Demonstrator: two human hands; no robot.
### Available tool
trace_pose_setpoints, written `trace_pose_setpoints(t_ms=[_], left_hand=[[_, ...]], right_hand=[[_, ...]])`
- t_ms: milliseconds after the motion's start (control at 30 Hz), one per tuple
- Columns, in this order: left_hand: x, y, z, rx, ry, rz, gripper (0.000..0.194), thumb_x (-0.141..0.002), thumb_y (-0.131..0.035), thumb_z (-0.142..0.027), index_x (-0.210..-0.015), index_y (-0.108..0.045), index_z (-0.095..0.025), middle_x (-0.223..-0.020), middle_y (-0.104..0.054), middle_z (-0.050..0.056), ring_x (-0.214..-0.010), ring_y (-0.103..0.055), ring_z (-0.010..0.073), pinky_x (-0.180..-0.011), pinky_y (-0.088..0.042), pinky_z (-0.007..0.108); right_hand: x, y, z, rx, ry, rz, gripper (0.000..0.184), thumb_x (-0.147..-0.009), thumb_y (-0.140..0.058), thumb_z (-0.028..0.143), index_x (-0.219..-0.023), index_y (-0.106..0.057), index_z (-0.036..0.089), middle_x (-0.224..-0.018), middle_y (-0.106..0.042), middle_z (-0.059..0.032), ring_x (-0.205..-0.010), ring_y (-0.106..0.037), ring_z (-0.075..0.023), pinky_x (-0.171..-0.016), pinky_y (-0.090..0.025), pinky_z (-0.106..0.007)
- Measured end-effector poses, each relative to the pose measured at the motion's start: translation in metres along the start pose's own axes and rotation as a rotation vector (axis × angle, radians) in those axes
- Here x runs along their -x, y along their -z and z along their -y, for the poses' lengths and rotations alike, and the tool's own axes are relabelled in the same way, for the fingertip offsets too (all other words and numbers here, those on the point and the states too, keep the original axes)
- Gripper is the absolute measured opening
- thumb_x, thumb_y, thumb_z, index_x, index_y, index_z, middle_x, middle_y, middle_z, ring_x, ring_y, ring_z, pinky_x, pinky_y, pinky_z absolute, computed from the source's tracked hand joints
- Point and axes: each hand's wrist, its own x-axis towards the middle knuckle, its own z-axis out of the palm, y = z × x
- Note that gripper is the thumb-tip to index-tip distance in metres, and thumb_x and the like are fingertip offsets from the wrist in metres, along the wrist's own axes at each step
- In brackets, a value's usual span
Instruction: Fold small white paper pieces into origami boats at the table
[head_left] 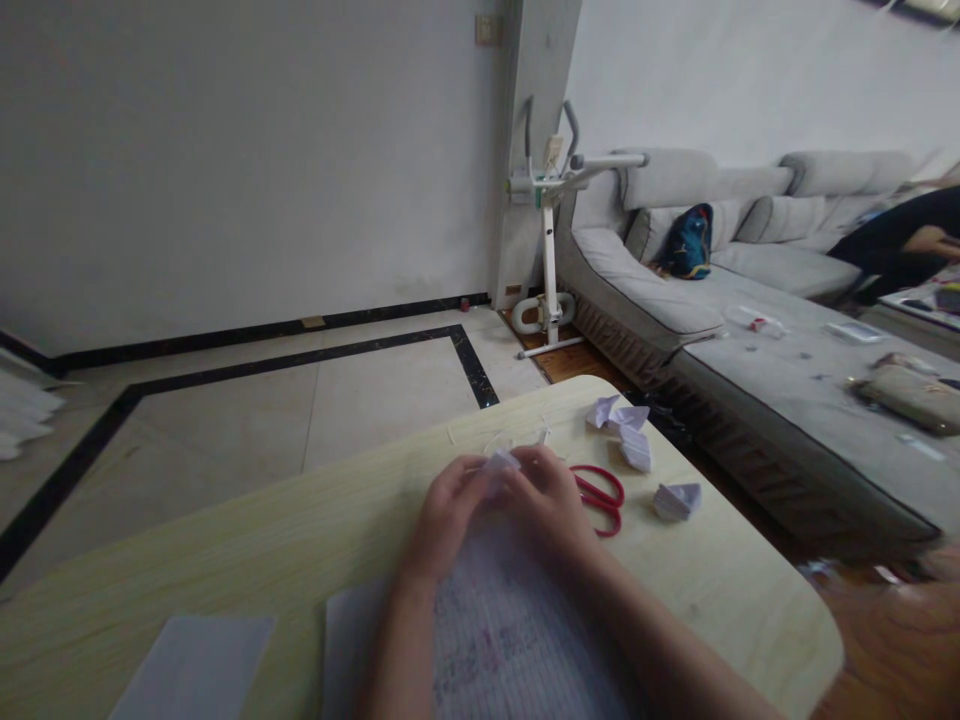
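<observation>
Between the fingertips of both hands is a small folded piece of white paper (pixel 501 468). My left hand (pixel 448 510) pinches it from the left, and my right hand (pixel 553 497) grips its other side. Under my forearms lies a sheet of lined paper (pixel 517 630) with handwriting on it. Red-handled scissors (pixel 616 500) rest just right of my right hand, their blades hidden. Several folded paper pieces lie farther right, among them one folded paper piece (pixel 677 501) near the table edge. Thin white strips (pixel 546 430) lie beyond my fingers.
A blank white sheet (pixel 193 668) lies at the left on the pale wooden table (pixel 300 540). Past the table's right edge stands a grey sofa (pixel 795 400) with a blue backpack (pixel 688 243). White exercise equipment (pixel 550 250) stands by the wall. Another person (pixel 900 240) sits at far right.
</observation>
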Motion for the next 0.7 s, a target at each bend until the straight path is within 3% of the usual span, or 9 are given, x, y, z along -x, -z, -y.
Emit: trace_pose_setpoints(t_ms=[200,467,567,700], left_hand=[[0.0000,0.0003,0.0009,-0.020,-0.009,0.002,0.029,-0.076,-0.067,-0.039,-0.092,-0.069,-0.015,-0.092,-0.070,0.009,-0.085,-0.064,0.0196,-0.079,-0.050,0.031],[-0.0005,-0.0001,-0.0001,-0.074,-0.035,0.030,0.027,-0.077,-0.067,-0.036,-0.093,-0.072,-0.014,-0.087,-0.070,0.008,-0.079,-0.062,0.0170,-0.075,-0.049,0.027],[-0.0010,0.0004,0.0001,-0.067,-0.036,0.022,0.028,-0.076,-0.068,-0.036,-0.095,-0.072,-0.015,-0.093,-0.071,0.009,-0.085,-0.064,0.0196,-0.078,-0.049,0.028],[-0.0022,0.0023,0.0001,-0.141,-0.073,-0.077,0.032,-0.078,-0.066,-0.037,-0.101,-0.070,-0.016,-0.105,-0.069,0.010,-0.101,-0.061,0.0242,-0.088,-0.046,0.032]], right_hand=[[-0.0002,0.0055,0.0019,0.108,0.086,0.013,0.014,-0.082,-0.063,0.032,-0.080,-0.066,0.019,-0.075,-0.056,-0.0017,-0.067,-0.054,-0.0145,-0.060,-0.043,-0.026],[-0.0005,0.0051,0.0006,0.078,0.047,0.003,0.019,-0.081,-0.064,0.036,-0.074,-0.063,0.018,-0.071,-0.057,-0.0010,-0.064,-0.054,-0.0142,-0.057,-0.042,-0.025],[-0.0011,0.0053,0.0009,0.076,0.050,-0.004,0.019,-0.081,-0.064,0.034,-0.072,-0.062,0.018,-0.069,-0.057,-0.0005,-0.063,-0.053,-0.0138,-0.057,-0.041,-0.025],[-0.0014,0.0051,0.0023,0.112,0.118,0.005,0.018,-0.081,-0.065,0.032,-0.070,-0.062,0.018,-0.068,-0.055,-0.0002,-0.064,-0.052,-0.0137,-0.059,-0.041,-0.025]])
